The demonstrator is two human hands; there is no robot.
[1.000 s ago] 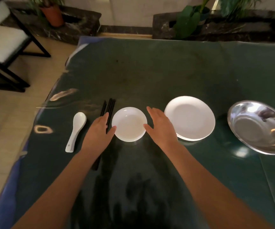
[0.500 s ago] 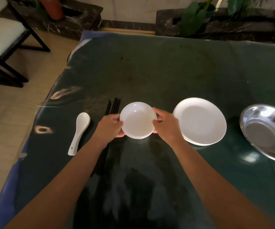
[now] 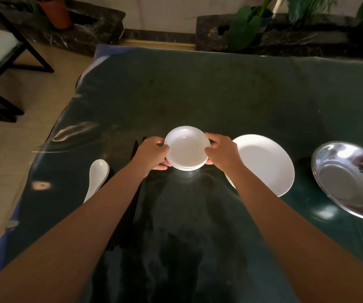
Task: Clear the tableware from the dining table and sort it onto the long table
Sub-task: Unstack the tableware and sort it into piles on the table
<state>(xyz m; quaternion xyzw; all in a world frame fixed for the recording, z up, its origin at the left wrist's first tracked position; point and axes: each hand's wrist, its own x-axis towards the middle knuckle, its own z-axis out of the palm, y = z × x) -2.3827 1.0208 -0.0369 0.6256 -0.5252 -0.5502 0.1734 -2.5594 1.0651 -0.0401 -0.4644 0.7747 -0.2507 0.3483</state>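
Small white dish (image 3: 187,148) pinched at opposite rims by left hand (image 3: 152,153) and right hand (image 3: 222,153), seemingly just off surface (image 3: 198,95); uncleared: spoon (image 3: 97,176) and chopsticks (image 3: 130,206) left of left hand, plate (image 3: 265,165) and steel bowl (image 3: 350,180) right of right hand.

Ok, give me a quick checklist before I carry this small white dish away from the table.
1. Left hand grips the small white dish at its left rim: ok.
2. Right hand grips its right rim: ok.
3. Dish holds nothing: ok.
4. Dish lifted off the table: cannot tell for sure, though a reflection shows beneath it.
5. White plate and steel bowl apart from the hands: ok.
6. Chopsticks under the left forearm, contact: cannot tell.
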